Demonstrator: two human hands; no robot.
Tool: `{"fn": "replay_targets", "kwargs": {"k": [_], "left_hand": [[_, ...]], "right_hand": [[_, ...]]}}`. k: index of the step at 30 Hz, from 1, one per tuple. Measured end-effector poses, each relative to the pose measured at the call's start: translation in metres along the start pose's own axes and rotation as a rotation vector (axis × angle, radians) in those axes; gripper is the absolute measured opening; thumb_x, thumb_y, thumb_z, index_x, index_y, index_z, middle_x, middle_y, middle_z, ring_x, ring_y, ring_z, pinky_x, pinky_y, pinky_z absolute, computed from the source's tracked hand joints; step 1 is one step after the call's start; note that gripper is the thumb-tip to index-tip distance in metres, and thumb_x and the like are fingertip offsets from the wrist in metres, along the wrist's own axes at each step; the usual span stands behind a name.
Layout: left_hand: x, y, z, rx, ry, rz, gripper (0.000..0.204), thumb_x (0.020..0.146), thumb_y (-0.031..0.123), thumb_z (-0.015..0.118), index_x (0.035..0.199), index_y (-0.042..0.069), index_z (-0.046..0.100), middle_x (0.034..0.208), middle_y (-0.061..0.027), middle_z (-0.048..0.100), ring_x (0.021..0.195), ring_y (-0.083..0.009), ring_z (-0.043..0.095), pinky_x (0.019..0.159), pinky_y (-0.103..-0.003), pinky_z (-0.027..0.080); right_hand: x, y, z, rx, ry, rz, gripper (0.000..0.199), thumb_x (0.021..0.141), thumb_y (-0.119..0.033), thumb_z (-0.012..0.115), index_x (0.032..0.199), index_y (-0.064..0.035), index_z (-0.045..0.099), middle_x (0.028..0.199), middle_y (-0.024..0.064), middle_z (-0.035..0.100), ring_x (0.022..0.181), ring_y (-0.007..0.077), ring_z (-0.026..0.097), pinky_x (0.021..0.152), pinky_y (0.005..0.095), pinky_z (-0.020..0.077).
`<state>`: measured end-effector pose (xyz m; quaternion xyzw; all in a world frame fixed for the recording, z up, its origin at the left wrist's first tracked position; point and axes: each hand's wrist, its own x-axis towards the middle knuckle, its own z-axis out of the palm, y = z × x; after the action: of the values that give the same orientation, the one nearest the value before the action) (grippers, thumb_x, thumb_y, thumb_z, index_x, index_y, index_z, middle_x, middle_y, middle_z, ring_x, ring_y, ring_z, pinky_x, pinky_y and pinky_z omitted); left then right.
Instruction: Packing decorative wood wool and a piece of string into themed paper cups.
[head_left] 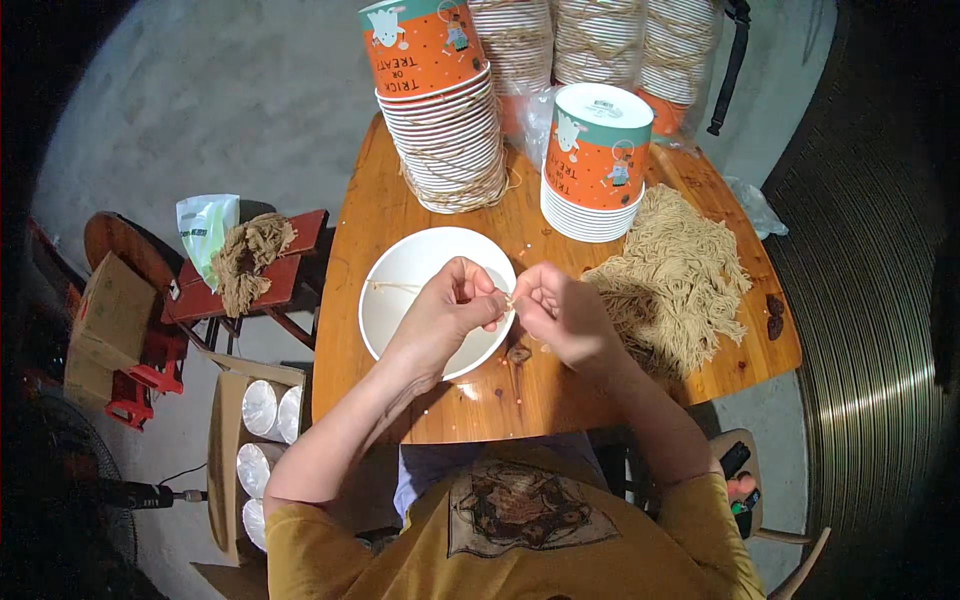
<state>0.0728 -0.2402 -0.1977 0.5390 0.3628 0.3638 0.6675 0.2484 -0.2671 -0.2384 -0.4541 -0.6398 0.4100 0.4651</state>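
A person in a mustard-yellow short-sleeved shirt [350, 560] sits at the near edge of a glossy orange-brown wooden table [470, 418]. Both bare hands are over the near right part of the rim of a round white paper bucket [408, 260], which stands mouth up in the left half of the table, closer to the near edge than the far one. The left hand [458, 305] is above the bucket's mouth, thumb and fingers pinched on a thin tan cord [395, 287]. The right hand [565, 315], just right of the rim, pinches the same cord, its fingertips close against those of the left. From the hands the cord runs across the mouth to the bucket's left inner wall; the part between the fingertips is mostly hidden.

A loose heap of tan cords [685, 285] lies along the table's right edge, near the right hand. Toward the far left corner stands a tall stack of upside-down white buckets with orange-and-teal printed sides [440, 130], cords looped around it. A shorter upside-down stack of the same kind [597, 165] stands right of it, beside the heap. More stacks in clear plastic wrapping [598, 45] line the far edge.
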Motion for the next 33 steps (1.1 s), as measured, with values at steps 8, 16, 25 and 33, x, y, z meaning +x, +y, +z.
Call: {"fn": "replay_targets", "kwargs": {"k": [8,16,25,33], "left_hand": [[-0.001,0.000,-0.002,-0.026,0.024,-0.032,0.015,0.083,0.002,0.061,0.088,0.004,0.048,0.077,-0.0018,0.054,0.068,-0.0084,0.053,0.066,-0.020,0.044],[0.001,0.001,-0.005,-0.179,-0.022,-0.133,0.013,0.085,-0.001,0.058,0.091,0.004,0.048,0.084,-0.0069,0.059,0.073,-0.0119,0.057,0.069,-0.022,0.049],[0.002,0.003,-0.009,-0.339,-0.074,-0.244,0.012,0.084,-0.004,0.057,0.090,0.003,0.049,0.088,-0.0094,0.061,0.077,-0.0142,0.060,0.074,-0.022,0.052],[0.004,0.002,-0.009,-0.338,-0.083,-0.217,0.014,0.082,-0.006,0.056,0.090,0.005,0.050,0.087,-0.0063,0.061,0.076,-0.0120,0.060,0.073,-0.021,0.051]], "right_hand": [[0.002,-0.025,-0.012,0.255,-0.135,0.192,0.018,0.092,-0.021,0.051,0.094,-0.0039,0.057,0.065,-0.0037,0.049,0.058,0.0043,0.044,0.053,0.0199,0.0344],[0.002,-0.016,-0.011,0.325,-0.137,0.142,0.014,0.089,-0.013,0.057,0.099,-0.0027,0.053,0.068,-0.0031,0.051,0.060,0.0033,0.045,0.054,0.0190,0.0362],[-0.003,-0.015,-0.007,0.318,-0.036,0.050,0.012,0.089,-0.005,0.053,0.100,-0.0026,0.051,0.071,-0.0016,0.052,0.059,0.0047,0.052,0.045,0.0189,0.0393],[-0.003,-0.004,-0.004,-0.009,0.032,-0.097,0.012,0.083,-0.007,0.062,0.091,-0.0022,0.055,0.072,0.0028,0.055,0.061,0.0088,0.054,0.054,0.0238,0.0422]]}}
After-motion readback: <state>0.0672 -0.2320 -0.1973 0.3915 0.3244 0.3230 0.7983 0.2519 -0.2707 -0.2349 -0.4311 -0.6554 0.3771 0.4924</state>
